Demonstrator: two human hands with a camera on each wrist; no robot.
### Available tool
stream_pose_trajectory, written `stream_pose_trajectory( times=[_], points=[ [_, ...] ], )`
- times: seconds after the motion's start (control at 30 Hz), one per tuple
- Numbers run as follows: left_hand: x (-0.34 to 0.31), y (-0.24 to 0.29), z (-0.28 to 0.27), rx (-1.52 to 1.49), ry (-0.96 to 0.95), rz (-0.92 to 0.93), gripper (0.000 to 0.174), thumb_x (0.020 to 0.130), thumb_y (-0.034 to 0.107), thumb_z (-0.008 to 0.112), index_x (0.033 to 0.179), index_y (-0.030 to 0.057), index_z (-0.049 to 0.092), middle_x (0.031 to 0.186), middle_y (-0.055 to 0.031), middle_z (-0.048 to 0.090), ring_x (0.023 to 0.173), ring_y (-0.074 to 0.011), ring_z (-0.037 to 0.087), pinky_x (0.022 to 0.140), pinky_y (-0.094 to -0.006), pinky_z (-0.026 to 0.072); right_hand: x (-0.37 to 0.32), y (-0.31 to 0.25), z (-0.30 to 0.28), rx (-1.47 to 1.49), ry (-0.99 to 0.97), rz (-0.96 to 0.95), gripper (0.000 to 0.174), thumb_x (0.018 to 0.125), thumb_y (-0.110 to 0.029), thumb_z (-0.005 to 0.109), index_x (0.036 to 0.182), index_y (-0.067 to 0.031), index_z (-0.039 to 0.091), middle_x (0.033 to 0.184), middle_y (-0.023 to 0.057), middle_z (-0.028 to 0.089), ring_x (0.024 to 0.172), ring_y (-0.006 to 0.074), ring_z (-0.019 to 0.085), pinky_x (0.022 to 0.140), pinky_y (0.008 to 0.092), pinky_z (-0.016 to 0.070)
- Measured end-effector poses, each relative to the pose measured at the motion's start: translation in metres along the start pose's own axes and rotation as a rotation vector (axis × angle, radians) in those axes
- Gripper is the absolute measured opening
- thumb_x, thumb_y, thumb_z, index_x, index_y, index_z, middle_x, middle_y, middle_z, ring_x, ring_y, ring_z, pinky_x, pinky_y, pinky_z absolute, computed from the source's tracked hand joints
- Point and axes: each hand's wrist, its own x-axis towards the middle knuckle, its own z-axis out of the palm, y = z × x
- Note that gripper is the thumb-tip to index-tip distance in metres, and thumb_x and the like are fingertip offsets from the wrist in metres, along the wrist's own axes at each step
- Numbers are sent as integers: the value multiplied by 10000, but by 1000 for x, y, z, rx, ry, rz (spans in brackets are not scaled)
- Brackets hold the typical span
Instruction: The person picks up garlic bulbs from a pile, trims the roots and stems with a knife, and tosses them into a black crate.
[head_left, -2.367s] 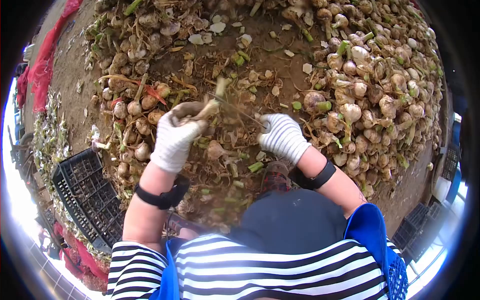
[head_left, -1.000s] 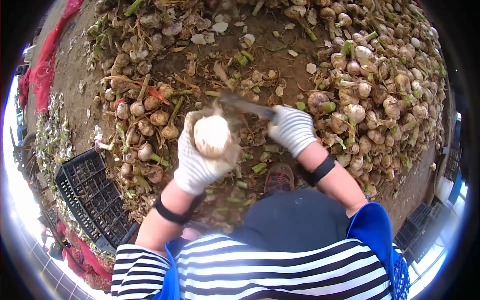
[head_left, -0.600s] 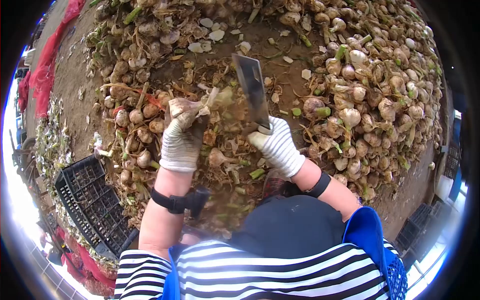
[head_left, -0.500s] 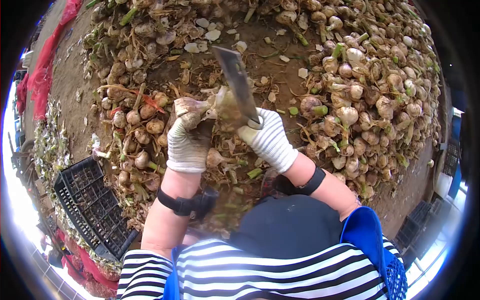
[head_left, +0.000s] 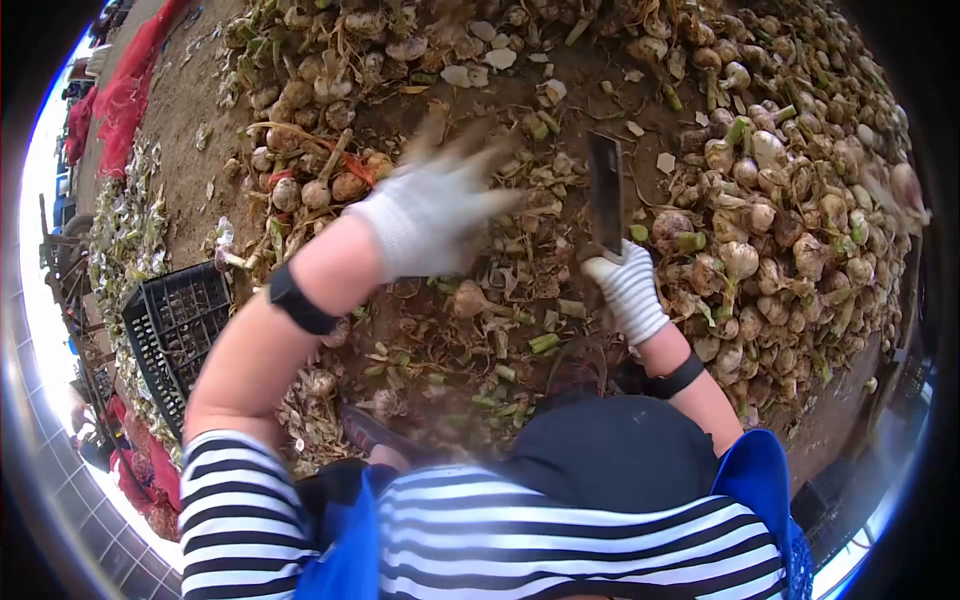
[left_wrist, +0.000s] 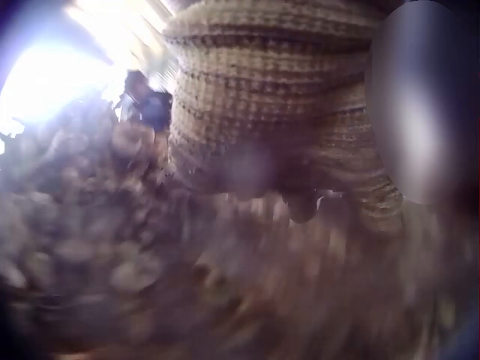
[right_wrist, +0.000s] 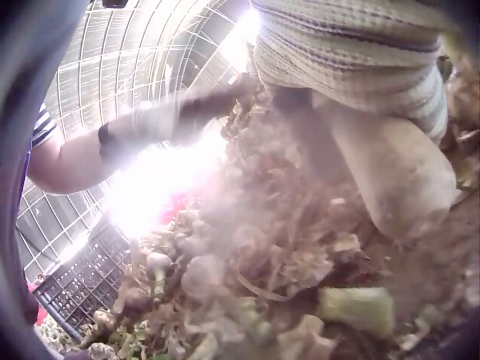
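Observation:
My left hand [head_left: 435,210], in a white knit glove, is blurred with its fingers spread over the scraps, holding nothing. Its glove [left_wrist: 270,90] fills the top of the left wrist view. In a striped glove, my right hand [head_left: 634,295] grips a knife [head_left: 606,190] with a broad, square-ended dark blade pointing away from me. The right wrist view shows that hand's thumb [right_wrist: 401,172] low over the peelings. A blurred garlic bulb [head_left: 905,190] with a stem appears at the far right, over the edge of the big garlic heap [head_left: 790,240].
Cut stems and dry skins [head_left: 500,330] litter the ground between my hands. More garlic bulbs [head_left: 320,190] lie beyond my left hand. On the left stands a black plastic crate [head_left: 185,325], with red netting [head_left: 135,95] farther back.
The left hand has let go of the garlic bulb, and its fingers have spread as it moved left. The knife has swung away from the left hand and now points straight ahead.

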Motion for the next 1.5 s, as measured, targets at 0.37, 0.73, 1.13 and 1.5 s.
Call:
stream_pose_trajectory(
  times=[0.37, 0.73, 1.13, 1.5],
  points=[
    [-57, -26, 74, -946, 87, -495, 577, 745, 179, 689, 1250, 81, 429, 1183, -86, 524, 1090, -223, 506, 932, -365, 427, -10, -26, 3, -538, 14, -269, 188, 700, -156, 557, 816, -19, 614, 597, 98, 585, 550, 221, 546, 548, 331, 470],
    [-29, 34, 87, -1732, 486, -354, 547, 779, 19, 657, 1241, 50, 366, 1078, -69, 551, 945, -158, 573, 843, -301, 507, -35, -60, 34, -1136, -64, -726, 135, 641, -158, 613, 739, -79, 563, 662, 133, 575, 617, 327, 589, 537, 408, 467],
    [-26, 55, 33, -1642, 601, -515, 630, 646, 239, 812, 1143, 58, 470, 1015, -76, 562, 937, -181, 554, 859, -295, 477, -5, -12, -5, -1198, 157, -169, 275, 717, -247, 569, 923, -75, 630, 815, 167, 651, 777, 320, 630, 717, 405, 503],
    [-3, 31, 84, -2505, 1077, -678, 119, 762, -16, 584, 872, 28, 582, 877, -112, 632, 857, -272, 620, 898, -421, 493, -16, -31, 49, 84, -79, -330, 91, 717, -93, 574, 742, -7, 560, 600, -22, 525, 546, 61, 451, 483, 259, 403]
  ],
)
